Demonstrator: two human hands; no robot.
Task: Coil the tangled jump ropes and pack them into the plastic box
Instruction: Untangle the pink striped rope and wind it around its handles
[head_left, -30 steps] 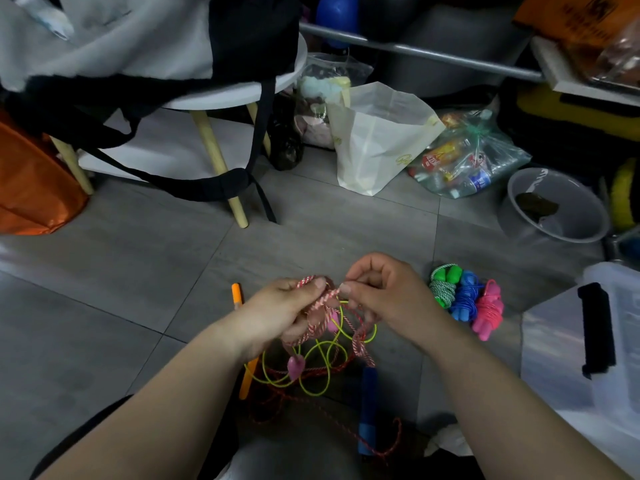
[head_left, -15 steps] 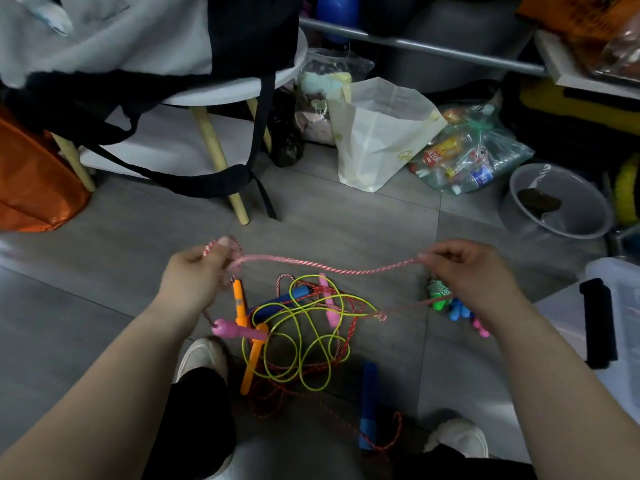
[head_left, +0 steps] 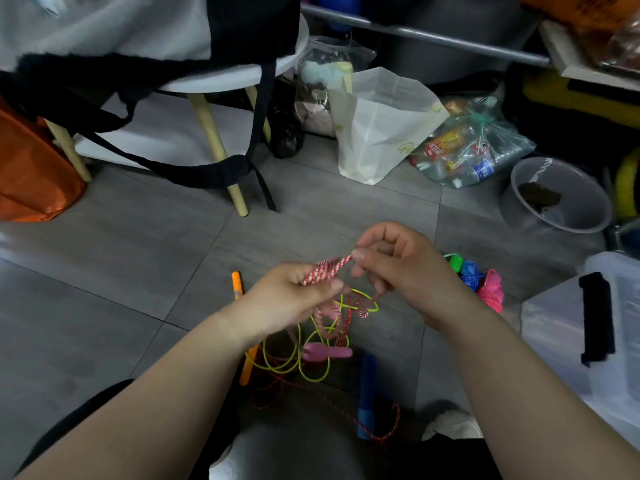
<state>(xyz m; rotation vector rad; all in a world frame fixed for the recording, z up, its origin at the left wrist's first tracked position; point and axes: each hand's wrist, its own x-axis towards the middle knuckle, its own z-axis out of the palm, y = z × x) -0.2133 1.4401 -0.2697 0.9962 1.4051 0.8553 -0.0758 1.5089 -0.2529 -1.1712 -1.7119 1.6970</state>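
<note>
My left hand point(head_left: 289, 294) and my right hand point(head_left: 398, 268) are close together above the floor, both pinching a folded bundle of the red-and-white jump rope point(head_left: 327, 268). Its pink handle point(head_left: 327, 352) dangles below my hands. Under them lies a tangle of yellow-green rope point(head_left: 304, 358) with orange handles point(head_left: 237, 284), plus a blue handle point(head_left: 366, 396) with a red rope. Three coiled ropes, green point(head_left: 454, 262), blue point(head_left: 470, 273) and pink point(head_left: 491, 292), lie right of my right hand. The clear plastic box point(head_left: 568, 344) with a black latch sits at the right edge.
A white stool point(head_left: 221, 81) with wooden legs and a black bag's straps stands ahead on the left. An orange bag point(head_left: 31, 168) is far left. A white paper bag point(head_left: 377, 129), a plastic bag of bottles point(head_left: 471, 147) and a grey bowl point(head_left: 557, 195) line the back.
My hands, spread wide apart with the red-and-white rope stretched between them, have come back together, folding the rope into a short bundle. The pink handle now hangs lower near the middle.
</note>
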